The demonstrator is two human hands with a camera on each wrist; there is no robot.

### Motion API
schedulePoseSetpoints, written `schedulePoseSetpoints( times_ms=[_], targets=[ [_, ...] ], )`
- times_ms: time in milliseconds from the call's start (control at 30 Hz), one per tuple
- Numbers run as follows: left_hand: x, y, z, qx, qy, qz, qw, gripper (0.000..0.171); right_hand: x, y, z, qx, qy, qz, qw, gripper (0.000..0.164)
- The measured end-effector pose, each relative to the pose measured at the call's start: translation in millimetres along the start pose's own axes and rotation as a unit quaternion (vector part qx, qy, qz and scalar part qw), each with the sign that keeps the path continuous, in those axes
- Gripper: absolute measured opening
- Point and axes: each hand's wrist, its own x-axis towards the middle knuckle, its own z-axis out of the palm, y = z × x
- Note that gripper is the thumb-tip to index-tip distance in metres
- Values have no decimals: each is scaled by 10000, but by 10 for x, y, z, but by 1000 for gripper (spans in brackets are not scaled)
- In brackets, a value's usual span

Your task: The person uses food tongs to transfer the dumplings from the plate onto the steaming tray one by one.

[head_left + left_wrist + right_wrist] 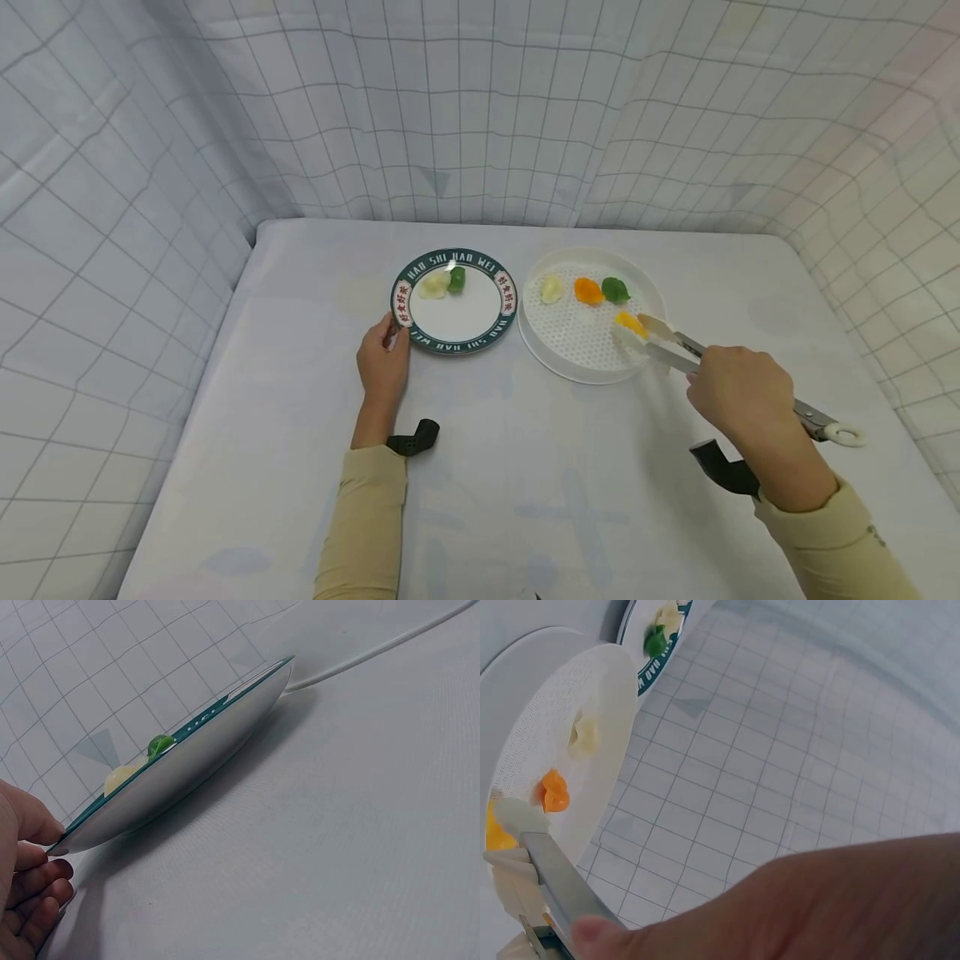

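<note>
My left hand (pixel 384 358) pinches the near-left rim of a white plate (pixel 457 323) with a dark green lettered border, thumb above and fingers beneath. On the plate sit a pale yellow dumpling-like piece (pixel 432 286) and a green one (pixel 457 279). My right hand (pixel 742 396) grips metal tongs (pixel 671 357) with pale tips. Those tips straddle a yellow piece (pixel 630 322) at the right side of a round white perforated tray (pixel 573 340). Also in the tray lie a pale piece (pixel 551 288), an orange piece (pixel 588 291) and a green piece (pixel 615 290).
The plate stands just left of the tray, their rims close together, on a white-covered table (pixel 510 483). White grid-patterned curtains (pixel 480 125) enclose the back and both sides. Black wrist mounts (pixel 415 438) sit at the sleeve cuffs.
</note>
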Motion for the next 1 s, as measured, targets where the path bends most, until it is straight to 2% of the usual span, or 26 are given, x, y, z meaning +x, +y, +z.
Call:
schedulePoseSetpoints(
  times_ms=[267, 333, 467, 600, 733, 833, 933, 1000],
  targets=[
    [-9, -28, -30, 40, 65, -4, 10000, 42, -5, 26, -34, 131, -19, -29, 9999, 28],
    [-12, -25, -37, 43, 58, 11, 10000, 42, -18, 46, -43, 252, 162, -71, 9995, 31],
    [-21, -11, -52, 56, 62, 17, 10000, 42, -5, 102, -54, 645, 791, -359, 9941, 36],
    [-32, 2, -60, 60, 68, 12, 10000, 42, 117, 126, 0, 1254, 1375, -950, 9779, 38],
    [-30, 4, -57, 14, 77, 17, 10000, 42, 358, 52, 161, 1790, 1755, -1691, 9532, 52],
    [-18, 3, -45, -8, 51, 46, 10000, 42, 611, -5, 293, 1836, 1848, -2424, 9346, 59],
    [-11, 1, -30, 16, 18, 75, 10000, 42, 873, -63, 370, 1535, 1798, -3202, 9174, 57],
    [-13, 3, -22, 23, -4, 99, 9999, 42, 1034, -108, 381, 1326, 1800, -3696, 9019, 53]
  ],
)
